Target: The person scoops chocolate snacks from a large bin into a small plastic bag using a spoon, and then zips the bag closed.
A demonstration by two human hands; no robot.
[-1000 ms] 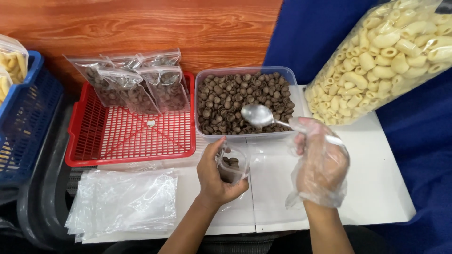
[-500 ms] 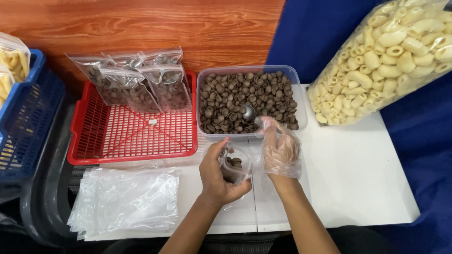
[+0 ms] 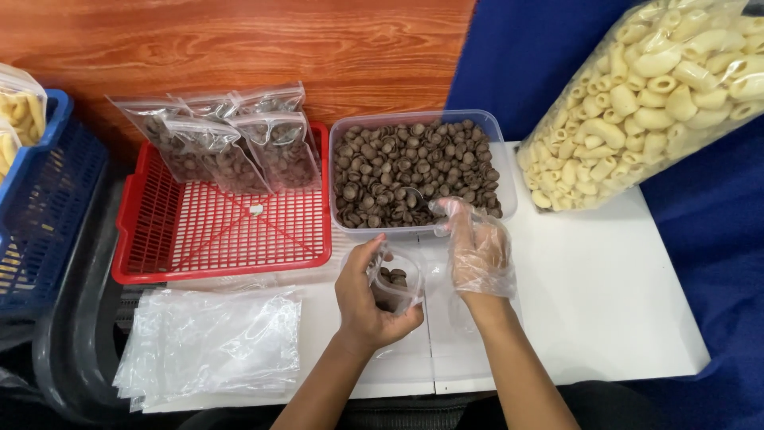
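My left hand [image 3: 364, 301] holds a small clear bag [image 3: 395, 277] open on the white table [image 3: 605, 310]; a few brown round snacks lie in it. My right hand [image 3: 476, 248], in a loose clear plastic glove, grips a metal spoon [image 3: 411, 193] whose bowl is dug into the brown snacks in the clear tub [image 3: 500, 135]. The tub sits just beyond both hands.
A red mesh tray [image 3: 215, 239] left of the tub carries several filled bags [image 3: 227, 143]. A stack of empty clear bags [image 3: 208, 344] lies at the front left. A large bag of pale tube snacks [image 3: 652, 95] leans at the right. A blue basket [image 3: 40, 199] stands far left.
My right hand brought the spoon from above the table down into the tub, and the spoon's bowl sank among the snacks. The left hand kept the bag in place.
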